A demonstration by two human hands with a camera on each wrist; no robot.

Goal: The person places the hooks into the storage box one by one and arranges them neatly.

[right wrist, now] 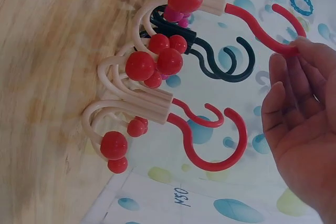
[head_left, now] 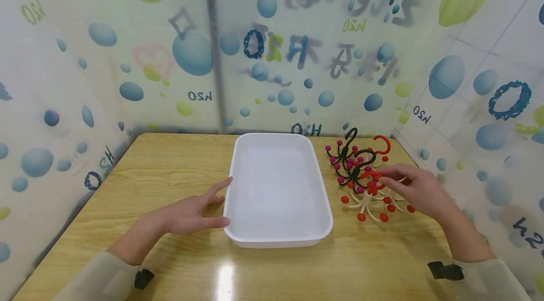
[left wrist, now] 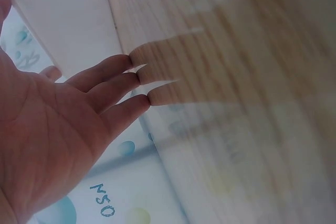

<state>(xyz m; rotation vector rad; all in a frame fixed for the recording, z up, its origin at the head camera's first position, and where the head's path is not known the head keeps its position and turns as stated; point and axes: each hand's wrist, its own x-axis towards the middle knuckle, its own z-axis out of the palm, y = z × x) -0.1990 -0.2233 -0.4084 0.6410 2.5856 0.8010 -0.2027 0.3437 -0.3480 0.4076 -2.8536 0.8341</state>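
Observation:
In the head view a white rectangular basin stands on the table. My left hand is spread at its left side, with thumb and index fingertips at the rim; other fingertips touch the tabletop in the left wrist view. My right hand pinches the red hook of a cream multi-prong hanger with red ball tips. Beside it stand other cream hangers with red hooks and black hangers with magenta ball tips. They crowd together, so some prongs are hidden.
The wooden table is enclosed by pale walls with blue and green spots and lettering. The hangers stand between the basin and the right wall. A dark vertical strip runs down the back wall.

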